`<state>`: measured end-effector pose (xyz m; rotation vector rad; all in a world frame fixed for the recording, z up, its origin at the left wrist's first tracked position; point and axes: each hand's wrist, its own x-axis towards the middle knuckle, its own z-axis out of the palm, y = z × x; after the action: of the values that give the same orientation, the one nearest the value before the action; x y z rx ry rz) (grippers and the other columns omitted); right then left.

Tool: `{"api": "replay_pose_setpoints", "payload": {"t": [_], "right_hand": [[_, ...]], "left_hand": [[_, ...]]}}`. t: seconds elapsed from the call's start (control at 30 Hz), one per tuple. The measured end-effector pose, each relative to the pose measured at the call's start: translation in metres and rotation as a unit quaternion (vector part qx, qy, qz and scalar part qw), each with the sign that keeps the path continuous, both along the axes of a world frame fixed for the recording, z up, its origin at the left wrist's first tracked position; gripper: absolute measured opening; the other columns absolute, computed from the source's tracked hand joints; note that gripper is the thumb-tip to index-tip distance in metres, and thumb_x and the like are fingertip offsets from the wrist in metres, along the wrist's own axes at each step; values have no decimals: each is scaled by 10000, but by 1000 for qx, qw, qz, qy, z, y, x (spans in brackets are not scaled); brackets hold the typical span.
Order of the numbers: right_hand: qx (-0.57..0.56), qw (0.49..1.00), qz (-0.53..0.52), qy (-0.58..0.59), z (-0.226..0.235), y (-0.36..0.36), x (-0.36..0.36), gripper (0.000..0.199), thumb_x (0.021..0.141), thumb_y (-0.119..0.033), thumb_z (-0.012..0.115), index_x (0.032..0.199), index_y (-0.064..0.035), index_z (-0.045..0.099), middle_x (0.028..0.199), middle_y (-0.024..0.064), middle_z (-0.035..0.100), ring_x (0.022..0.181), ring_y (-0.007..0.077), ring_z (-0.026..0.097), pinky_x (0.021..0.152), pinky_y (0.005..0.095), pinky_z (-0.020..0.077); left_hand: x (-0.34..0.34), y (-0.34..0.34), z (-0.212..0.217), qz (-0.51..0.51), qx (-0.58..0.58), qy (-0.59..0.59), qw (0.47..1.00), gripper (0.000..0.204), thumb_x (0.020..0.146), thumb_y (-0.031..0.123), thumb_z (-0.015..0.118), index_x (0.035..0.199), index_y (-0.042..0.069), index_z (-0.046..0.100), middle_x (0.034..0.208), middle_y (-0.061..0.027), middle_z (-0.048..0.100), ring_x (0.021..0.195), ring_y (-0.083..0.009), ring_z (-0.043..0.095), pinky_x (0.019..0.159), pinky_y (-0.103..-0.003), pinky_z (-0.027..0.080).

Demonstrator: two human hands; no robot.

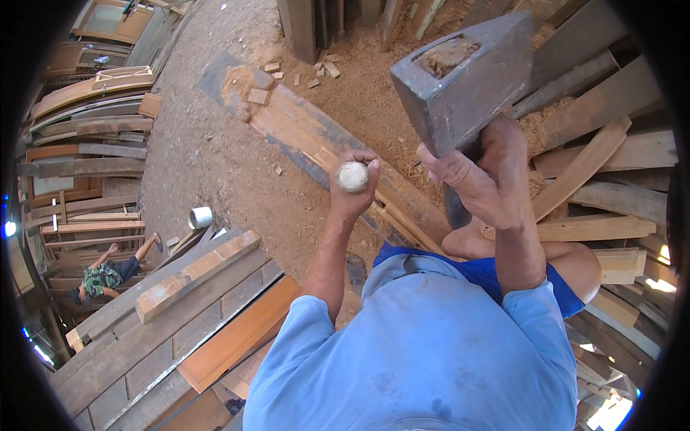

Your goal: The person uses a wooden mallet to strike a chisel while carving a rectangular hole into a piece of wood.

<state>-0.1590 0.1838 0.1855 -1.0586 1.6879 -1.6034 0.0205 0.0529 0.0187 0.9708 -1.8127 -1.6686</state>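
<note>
Our left hand (pixel 354 201) is clenched around a handle (pixel 352 177) seen end-on. We make out only its pale, rounded butt; the fist hides the rest, so we cannot tell whether it meets the plank (pixel 323 140) beneath. Our right hand (pixel 489 176) grasps the mallet (pixel 467 97), some fingers hidden behind it and its shaft mostly covered. Held up right of the plank, the mallet is dark, blocky and scuffed, rough brown wood filling its slot.
</note>
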Motion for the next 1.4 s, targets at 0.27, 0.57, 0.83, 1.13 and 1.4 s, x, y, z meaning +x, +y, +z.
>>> {"api": "replay_pose_setpoints", "payload": {"t": [0.27,0.57,0.83,1.13,1.4], "right_hand": [[240,886,211,335,-66,-26,19,327,794,-270,717,895,39,680,854,257,682,782,432,661,695,475,531],[157,981,63,95,-30,-7,19,303,821,-167,700,1033,44,659,856,190,681,778,262,667,738,388,520],[74,996,-29,29,-5,19,-2,311,839,-141,678,1096,34,664,955,131,710,862,182,655,808,346,514],[50,997,-34,57,-3,17,-4,312,829,-126,665,1103,24,674,949,152,724,835,223,678,783,346,522],[283,894,97,333,-58,-5,4,283,838,-243,688,956,14,707,888,226,702,854,421,678,745,483,531]], "left_hand": [[15,16,-12,-50,-180,12,982,250,823,73,721,1062,17,677,939,-100,707,880,-229,676,800,-326,527],[11,-6,-29,14,-63,-10,998,149,861,81,739,979,22,670,840,-28,677,777,-110,627,707,-259,502],[-23,-8,5,-8,-83,-17,996,83,904,98,700,945,28,684,718,6,639,637,-73,603,581,-244,477],[-31,-8,2,-32,-97,-31,994,63,875,79,696,882,16,693,779,-33,683,727,-89,618,671,-266,498],[-39,3,9,-57,-222,-5,973,133,802,63,726,928,25,711,843,-109,725,793,-186,703,695,-320,527]]}}
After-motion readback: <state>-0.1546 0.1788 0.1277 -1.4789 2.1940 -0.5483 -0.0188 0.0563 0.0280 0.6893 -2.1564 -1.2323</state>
